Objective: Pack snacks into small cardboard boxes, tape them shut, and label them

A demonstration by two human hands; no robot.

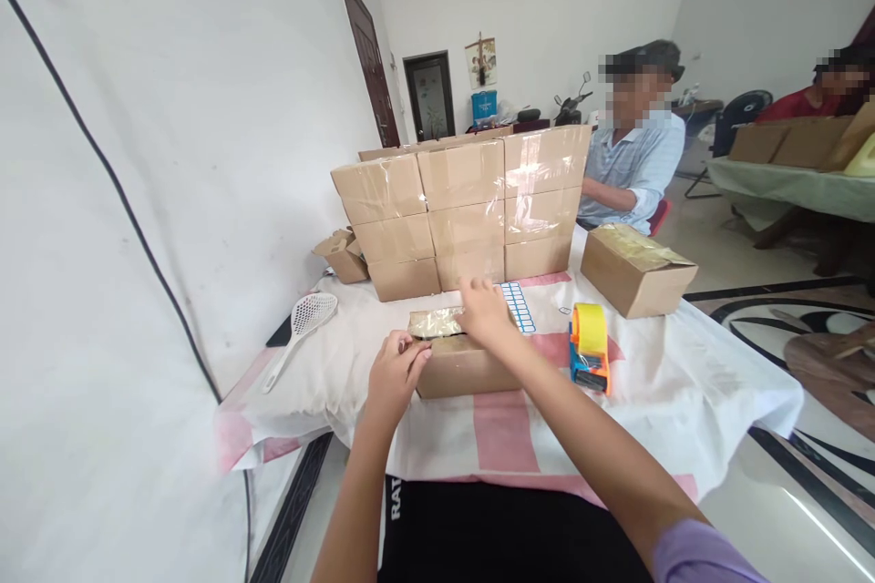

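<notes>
Small brown carton (471,375) placed at the near edge of the table, directly in front of the wearer, on a white-and-pink cloth (504,433). Top seen not fully closed; a shiny, crinkled strip (436,322) is shown along the far side (film, tape or lining: cannot be told).

Left hand (392,375) set at the carton's left end; thumb and forefinger are reached over the top corner, the other fingers bent close together. Whether the edge is pinched or only touched cannot be made out. Right hand (484,317) laid over the far right part of the top, fingers partly bent and slightly parted; their tips are hidden in part, so no pinch can be confirmed.

Handling, as judged: walls probably stiff, flaps springy along the creases, shiny strip soft and slick, easily wrinkled. Weight cannot be read, since the contents are hidden. Best held low on the two short end walls, where the board is braced by the corners; flaps are better pressed near the fold than pulled by the lip.

Tape dispenser (589,348) noted to the right, a label sheet (520,306) beyond the right hand, stacked cartons (466,217) behind. A co-worker (639,146) is seated past the stack.
</notes>
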